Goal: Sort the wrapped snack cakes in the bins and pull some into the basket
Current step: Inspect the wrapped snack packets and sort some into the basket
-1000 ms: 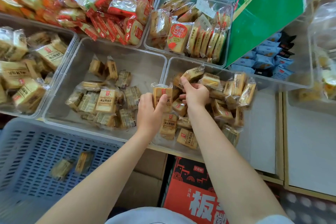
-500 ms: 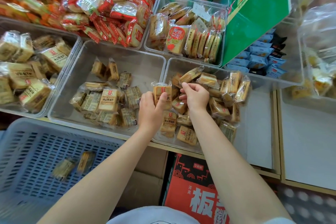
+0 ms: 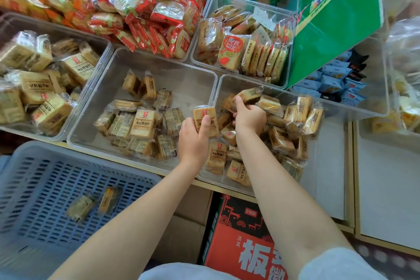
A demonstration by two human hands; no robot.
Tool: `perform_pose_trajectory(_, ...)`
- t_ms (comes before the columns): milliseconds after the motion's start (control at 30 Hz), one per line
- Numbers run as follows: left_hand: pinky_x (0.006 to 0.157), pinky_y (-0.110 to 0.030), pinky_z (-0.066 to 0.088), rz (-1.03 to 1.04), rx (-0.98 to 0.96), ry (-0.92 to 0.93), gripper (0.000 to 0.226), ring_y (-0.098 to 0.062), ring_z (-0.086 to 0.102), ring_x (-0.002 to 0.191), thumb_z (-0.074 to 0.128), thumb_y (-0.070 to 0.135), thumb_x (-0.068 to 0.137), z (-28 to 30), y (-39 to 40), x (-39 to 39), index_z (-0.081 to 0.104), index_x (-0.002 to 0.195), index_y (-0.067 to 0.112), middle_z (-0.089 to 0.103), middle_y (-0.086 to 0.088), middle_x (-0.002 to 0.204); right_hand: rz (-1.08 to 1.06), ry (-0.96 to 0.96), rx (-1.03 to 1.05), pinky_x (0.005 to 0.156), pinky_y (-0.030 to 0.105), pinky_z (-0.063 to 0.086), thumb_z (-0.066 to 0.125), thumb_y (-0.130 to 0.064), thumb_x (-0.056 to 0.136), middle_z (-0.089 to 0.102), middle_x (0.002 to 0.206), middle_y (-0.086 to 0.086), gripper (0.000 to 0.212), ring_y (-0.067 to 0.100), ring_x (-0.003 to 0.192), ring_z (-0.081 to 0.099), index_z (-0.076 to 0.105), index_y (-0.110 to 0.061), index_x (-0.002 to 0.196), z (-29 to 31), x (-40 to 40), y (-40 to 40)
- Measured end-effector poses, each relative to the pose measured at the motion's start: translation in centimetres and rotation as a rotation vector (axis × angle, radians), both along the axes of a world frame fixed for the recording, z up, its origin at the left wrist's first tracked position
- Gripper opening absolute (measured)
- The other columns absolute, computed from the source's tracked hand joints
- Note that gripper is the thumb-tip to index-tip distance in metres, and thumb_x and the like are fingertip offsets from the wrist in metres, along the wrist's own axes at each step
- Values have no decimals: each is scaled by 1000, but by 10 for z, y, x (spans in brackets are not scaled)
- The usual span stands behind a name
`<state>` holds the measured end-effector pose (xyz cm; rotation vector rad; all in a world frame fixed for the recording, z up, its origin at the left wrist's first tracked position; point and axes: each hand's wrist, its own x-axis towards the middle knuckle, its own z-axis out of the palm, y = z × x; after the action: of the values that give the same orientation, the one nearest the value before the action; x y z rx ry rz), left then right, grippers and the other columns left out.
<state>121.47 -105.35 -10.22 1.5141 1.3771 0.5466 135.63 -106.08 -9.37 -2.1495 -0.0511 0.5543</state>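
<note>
My left hand [image 3: 193,141] grips an upright wrapped snack cake [image 3: 205,118] over the wall between two clear bins, thumb across its front. My right hand [image 3: 248,118] reaches into the right clear bin [image 3: 229,82] and pinches another wrapped cake [image 3: 250,95] lifted above the pile. The middle clear bin [image 3: 181,77] holds several similar cakes lying loose. The blue slotted basket [image 3: 45,188] at the lower left has two wrapped cakes [image 3: 95,203] on its floor.
A left clear bin [image 3: 100,41] holds larger cakes. Red-wrapped snacks [image 3: 141,7] are piled behind. Another bin [image 3: 241,52] of standing packets sits at the back, a green box [image 3: 336,22] to its right. A red carton [image 3: 241,238] stands under the shelf.
My right hand has pinched a cake at the back of the right bin and lifted it. My left hand stays holding its cake in place.
</note>
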Motion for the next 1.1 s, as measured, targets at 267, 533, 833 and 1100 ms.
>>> perform_pose_trajectory(267,78,-34,40,-2,5,-8,38,-20,51,90,45,48,105,0,0,0,51,91,14,49,4,89,63,-88,-74,62,28,41,58,-37,102,62,76,-4,35,16,74,59,64,-11,78,-5,1,1)
perform_pose_trajectory(533,76,-33,39,-9,14,7,37,-19,52,89,45,49,105,1,0,1,51,91,15,49,5,90,188,-124,-32,59,27,38,56,-25,103,53,66,-1,43,11,63,47,47,-15,62,-1,3,-13)
perform_pose_trajectory(833,70,-12,33,-108,141,-16,23,-13,47,89,58,41,102,27,-8,-9,53,94,21,49,9,91,409,-29,103,78,33,45,62,-29,100,62,93,8,41,19,82,55,63,4,76,35,-16,-73)
perform_pose_trajectory(1100,78,-29,54,-169,48,-132,22,-13,67,88,72,23,96,54,-31,-59,55,109,23,69,6,95,615,104,155,116,38,32,63,-24,100,43,156,-6,25,14,141,39,78,-7,110,57,-57,-115)
